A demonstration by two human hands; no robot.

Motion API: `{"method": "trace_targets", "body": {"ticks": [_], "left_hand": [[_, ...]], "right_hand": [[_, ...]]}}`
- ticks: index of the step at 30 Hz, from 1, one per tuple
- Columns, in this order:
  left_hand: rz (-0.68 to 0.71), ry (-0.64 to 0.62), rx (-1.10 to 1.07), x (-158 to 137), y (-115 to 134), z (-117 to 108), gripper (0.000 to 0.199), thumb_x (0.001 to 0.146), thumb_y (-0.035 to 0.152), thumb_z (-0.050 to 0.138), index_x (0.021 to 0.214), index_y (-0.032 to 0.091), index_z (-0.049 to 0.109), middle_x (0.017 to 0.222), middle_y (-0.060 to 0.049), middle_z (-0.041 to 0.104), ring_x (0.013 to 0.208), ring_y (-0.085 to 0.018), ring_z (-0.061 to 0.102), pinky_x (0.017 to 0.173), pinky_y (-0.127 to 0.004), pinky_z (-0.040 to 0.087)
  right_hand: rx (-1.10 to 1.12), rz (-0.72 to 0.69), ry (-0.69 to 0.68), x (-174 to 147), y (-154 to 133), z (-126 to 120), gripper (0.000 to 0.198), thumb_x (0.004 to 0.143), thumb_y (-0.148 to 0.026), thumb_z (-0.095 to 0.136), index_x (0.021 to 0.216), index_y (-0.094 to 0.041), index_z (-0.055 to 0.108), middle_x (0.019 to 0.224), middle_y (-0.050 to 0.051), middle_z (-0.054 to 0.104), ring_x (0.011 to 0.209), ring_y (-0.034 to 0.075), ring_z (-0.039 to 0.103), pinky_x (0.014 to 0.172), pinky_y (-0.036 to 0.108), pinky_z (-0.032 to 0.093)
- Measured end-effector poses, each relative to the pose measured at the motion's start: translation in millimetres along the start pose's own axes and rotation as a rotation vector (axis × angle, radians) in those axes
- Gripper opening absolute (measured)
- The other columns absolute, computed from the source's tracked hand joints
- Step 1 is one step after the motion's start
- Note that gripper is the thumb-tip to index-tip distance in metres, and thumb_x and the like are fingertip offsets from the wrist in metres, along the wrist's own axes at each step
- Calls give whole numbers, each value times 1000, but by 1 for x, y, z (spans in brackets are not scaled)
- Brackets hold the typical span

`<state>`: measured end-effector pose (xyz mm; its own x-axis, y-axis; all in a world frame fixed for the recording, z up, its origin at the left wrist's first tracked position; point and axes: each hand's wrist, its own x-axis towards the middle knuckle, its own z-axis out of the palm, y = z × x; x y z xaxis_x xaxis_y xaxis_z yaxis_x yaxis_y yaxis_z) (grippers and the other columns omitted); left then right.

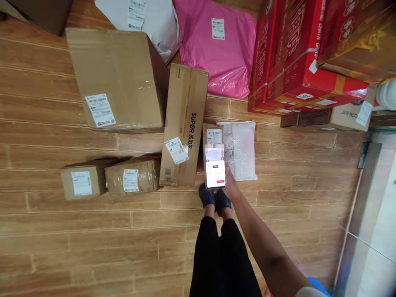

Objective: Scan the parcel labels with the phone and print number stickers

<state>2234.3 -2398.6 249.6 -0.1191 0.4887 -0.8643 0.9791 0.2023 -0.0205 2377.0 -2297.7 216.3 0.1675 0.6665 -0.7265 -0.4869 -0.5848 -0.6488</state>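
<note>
My right hand (230, 183) is closed around a smartphone (215, 171), held upright with its lit screen facing me. The screen shows a mostly white page with a red button low on it. Beyond the phone lies a small cardboard box (213, 134) with a shipping label, partly hidden by the phone. Beside that box is a flat white bubble-wrap parcel (244, 150). Just left of the phone a long cardboard box (185, 119) printed SUPOR lies on the floor with a label stuck on it. No part of my left hand shows.
A large cardboard box (117, 74), two smaller cartons (82, 183) and a taped box (133, 175) lie to the left. At the back are a white bag (154, 24) and a pink parcel (216, 57). Red boxes (287, 62) are stacked right. A door frame (359, 206) edges the wooden floor.
</note>
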Motion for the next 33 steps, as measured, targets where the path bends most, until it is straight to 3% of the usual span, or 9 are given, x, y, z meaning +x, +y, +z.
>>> {"method": "trace_targets", "body": {"ticks": [2, 4, 7, 9, 14, 19, 22, 26, 33], "left_hand": [[44, 25, -58, 40, 28, -1, 26, 85, 37, 63, 104, 19, 67, 94, -3, 71, 78, -15, 66, 61, -25, 53], [81, 50, -113, 73, 48, -1, 23, 89, 37, 55, 100, 24, 70, 89, 1, 72, 81, -20, 69, 54, -23, 48], [126, 74, -187, 104, 59, -2, 51, 94, 34, 23, 97, 28, 73, 90, 2, 70, 88, -26, 71, 50, -23, 41], [148, 80, -227, 113, 57, -1, 55, 91, 32, 19, 97, 30, 74, 93, 3, 71, 90, -30, 71, 48, -24, 39], [178, 82, -289, 119, 52, 5, 48, 87, 33, 26, 101, 36, 73, 98, 4, 71, 94, -35, 69, 45, -25, 39], [183, 88, -318, 107, 56, 14, 44, 88, 30, 30, 100, 33, 72, 97, 4, 71, 96, -32, 69, 46, -25, 43], [185, 77, -325, 94, 59, 20, 33, 87, 27, 41, 99, 29, 72, 97, 3, 73, 94, -26, 70, 48, -22, 45], [176, 39, -320, 88, 62, 23, 21, 84, 24, 52, 91, 29, 72, 78, 4, 73, 85, -21, 71, 49, -23, 46], [155, 10, -325, 83, 54, 18, 19, 83, 29, 55, 92, 34, 71, 68, 6, 71, 82, -22, 71, 45, -25, 45]], "right_hand": [[21, -11, -21, 4, -2, 3, 50, 93, -59, 41, 131, -26, 44, 100, 6, 66, 70, 18, 67, 37, 22, 51], [34, -15, -36, 6, -3, 5, 53, 93, -63, 38, 130, -26, 44, 97, 6, 67, 67, 17, 67, 36, 21, 49], [55, -13, -54, 7, -2, 6, 55, 91, -67, 38, 128, -26, 45, 94, 5, 68, 65, 17, 67, 38, 21, 50], [77, -11, -64, 8, 0, 5, 55, 91, -68, 38, 128, -27, 45, 95, 5, 67, 65, 16, 67, 40, 22, 52], [94, -33, -91, 8, 4, 2, 54, 90, -68, 39, 127, -28, 46, 98, 5, 67, 67, 16, 67, 43, 23, 53], [92, -18, -65, 8, 3, -2, 57, 91, -66, 40, 133, -29, 43, 103, 6, 68, 71, 18, 68, 47, 27, 56], [132, 9, -104, 5, -2, -5, 57, 88, -52, 55, 139, -33, 37, 111, 5, 66, 75, 19, 68, 49, 30, 58], [195, 16, -219, -6, -12, -7, 82, 73, -24, 69, 144, -37, 30, 120, 3, 64, 83, 22, 68, 55, 33, 61], [130, 33, -291, -30, -28, -7, 84, 71, -22, 71, 144, -36, 30, 122, 4, 64, 93, 27, 67, 56, 36, 61]]}}
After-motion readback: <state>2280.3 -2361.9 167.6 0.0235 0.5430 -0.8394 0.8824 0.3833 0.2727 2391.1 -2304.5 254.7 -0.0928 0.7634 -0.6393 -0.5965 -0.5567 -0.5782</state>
